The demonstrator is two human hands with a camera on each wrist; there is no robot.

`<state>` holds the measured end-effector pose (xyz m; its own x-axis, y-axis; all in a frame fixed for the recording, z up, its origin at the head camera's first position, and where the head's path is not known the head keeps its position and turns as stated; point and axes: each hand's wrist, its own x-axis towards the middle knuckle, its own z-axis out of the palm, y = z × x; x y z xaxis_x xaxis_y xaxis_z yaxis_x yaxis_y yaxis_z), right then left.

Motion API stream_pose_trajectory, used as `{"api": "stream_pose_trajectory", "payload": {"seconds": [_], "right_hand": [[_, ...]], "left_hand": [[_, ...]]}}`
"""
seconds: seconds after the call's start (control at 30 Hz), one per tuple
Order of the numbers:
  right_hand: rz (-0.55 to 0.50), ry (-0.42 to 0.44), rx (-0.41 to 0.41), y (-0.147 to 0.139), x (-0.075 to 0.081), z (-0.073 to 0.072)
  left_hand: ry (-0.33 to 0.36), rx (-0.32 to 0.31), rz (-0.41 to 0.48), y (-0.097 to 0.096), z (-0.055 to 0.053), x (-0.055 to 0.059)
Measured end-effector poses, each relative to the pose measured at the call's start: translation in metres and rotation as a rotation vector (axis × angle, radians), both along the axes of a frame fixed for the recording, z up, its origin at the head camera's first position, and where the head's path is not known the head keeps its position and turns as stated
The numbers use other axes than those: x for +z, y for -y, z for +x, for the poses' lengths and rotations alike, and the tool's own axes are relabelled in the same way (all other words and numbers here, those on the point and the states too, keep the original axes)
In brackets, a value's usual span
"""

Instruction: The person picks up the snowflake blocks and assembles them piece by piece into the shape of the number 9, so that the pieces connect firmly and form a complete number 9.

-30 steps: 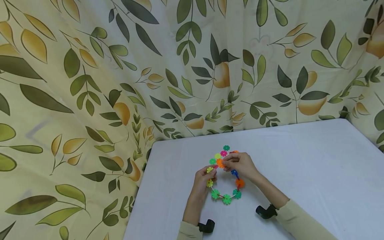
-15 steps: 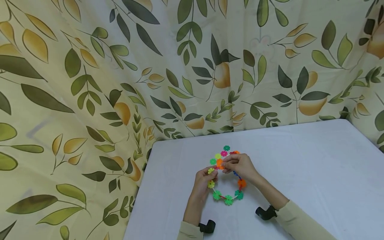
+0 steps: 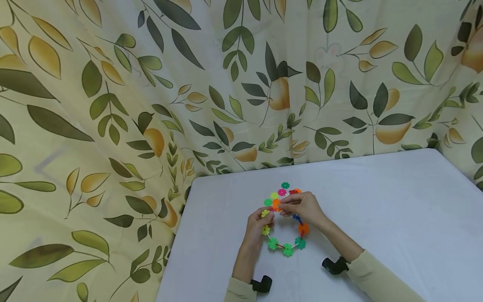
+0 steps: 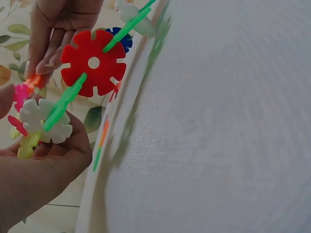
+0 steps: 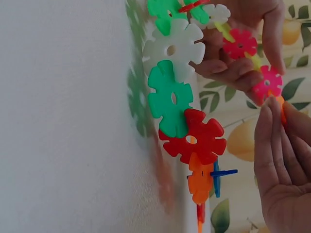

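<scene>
Leaf-and-fruit curtain [image 3: 264, 138] hangs behind and to the left of a white-covered table [image 3: 362, 209]. Work item: a chain [image 3: 288, 250] of slotted plastic flower discs in several colors, located at the near-middle part of the table. It curves as a loop on the person's side of both hands. A pink disc [image 5: 267, 84] forms part of the run at the left hand [image 3: 257, 223]; an orange disc [image 4: 33, 82] meets its edge, though how deep the slots engage cannot be told.

Governing relation: the orange disc lies just to the right of the left hand, at the right fingertips, seen nearly edge-on from the right wrist. Both hands are close to this joint, one on each side. The left hand curls around the chain beside the pink disc; the right hand [image 3: 307, 208] pinches the orange disc between thumb and fingers. A blue disc [image 3: 297, 217] of the chain sits just below the right hand.

Beyond the hands, a green disc [image 3: 285, 185] and a yellow disc [image 3: 274, 196] lie on the table. Markings: no brand, label or writing is legible.
</scene>
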<state>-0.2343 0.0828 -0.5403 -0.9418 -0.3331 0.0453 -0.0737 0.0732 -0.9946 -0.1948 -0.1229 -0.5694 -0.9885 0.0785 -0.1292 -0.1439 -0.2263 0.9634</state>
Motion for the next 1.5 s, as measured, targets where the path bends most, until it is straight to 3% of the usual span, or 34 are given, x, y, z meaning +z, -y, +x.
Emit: {"api": "stream_pose_trajectory", "payload": {"seconds": [0.33, 0.53, 0.67, 0.83, 0.93, 1.17, 1.33, 1.5], "right_hand": [[0.111, -0.084, -0.079, -0.003, 0.003, -0.007], [0.294, -0.221, -0.211, -0.009, 0.001, -0.016], [0.403, -0.312, -0.235, -0.011, 0.004, -0.023], [0.530, -0.317, -0.196, -0.012, 0.003, -0.034], [0.611, -0.295, -0.133, -0.012, 0.000, -0.041], [0.835, -0.344, 0.007, -0.010, -0.009, -0.058], [0.907, -0.343, 0.027, -0.010, -0.012, -0.062], [0.908, -0.369, 0.004, -0.009, -0.012, -0.062]], "left_hand": [[0.001, 0.029, 0.010, 0.000, -0.003, 0.002], [-0.020, 0.062, -0.091, 0.001, -0.001, 0.002], [-0.025, 0.084, -0.134, 0.002, 0.000, 0.003], [-0.009, 0.085, -0.163, 0.002, 0.001, 0.003], [-0.006, 0.080, -0.184, 0.002, 0.001, 0.005], [-0.049, 0.080, -0.234, 0.000, 0.001, 0.005], [-0.063, 0.097, -0.226, 0.001, 0.000, 0.004], [-0.053, 0.101, -0.218, 0.002, -0.001, 0.003]]}}
